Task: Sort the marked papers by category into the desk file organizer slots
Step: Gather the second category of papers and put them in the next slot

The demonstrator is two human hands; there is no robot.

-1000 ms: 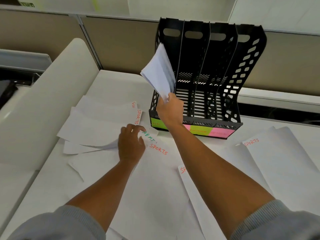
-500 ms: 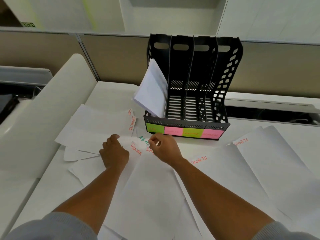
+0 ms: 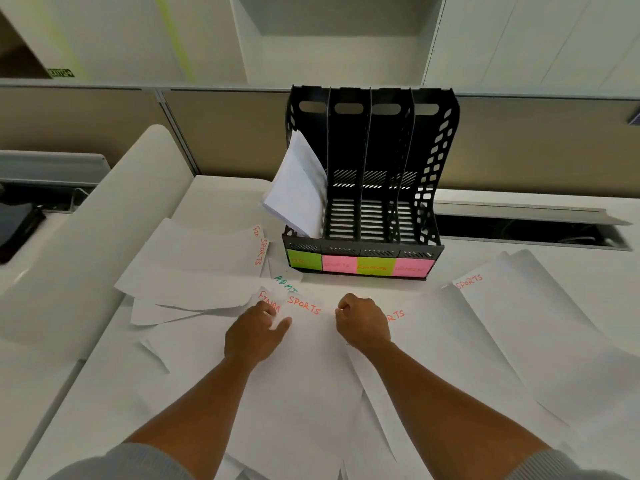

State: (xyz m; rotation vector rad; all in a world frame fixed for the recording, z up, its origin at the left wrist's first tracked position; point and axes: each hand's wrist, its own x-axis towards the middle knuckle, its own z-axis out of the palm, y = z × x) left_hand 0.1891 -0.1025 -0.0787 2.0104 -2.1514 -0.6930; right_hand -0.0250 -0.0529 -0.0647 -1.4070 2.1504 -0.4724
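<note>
A black four-slot file organizer (image 3: 433,174) stands at the back of the desk, with green and pink labels along its front. A bundle of white papers (image 3: 299,188) leans out of its leftmost slot; the other slots look empty. Between my arms lies a sheet marked SPORTS (image 3: 304,305). My left hand (image 3: 254,336) pinches that sheet's top left corner, thumb on top. My right hand (image 3: 362,323) is curled shut at its top right edge. A sheet marked FINAN (image 3: 267,299) and one marked ADMI (image 3: 285,284) peek out just beyond.
More marked sheets lie spread at the left (image 3: 194,258) and the right (image 3: 519,306), several reading SPORTS. A large curved white sheet (image 3: 104,230) rises at the left. Behind the organizer is a beige partition (image 3: 225,133); a dark cable gap (image 3: 519,232) runs at the right.
My right hand let go of the papers in the leftmost slot and came down to the desk. Both hands closed on the SPORTS sheet in front of the organizer.
</note>
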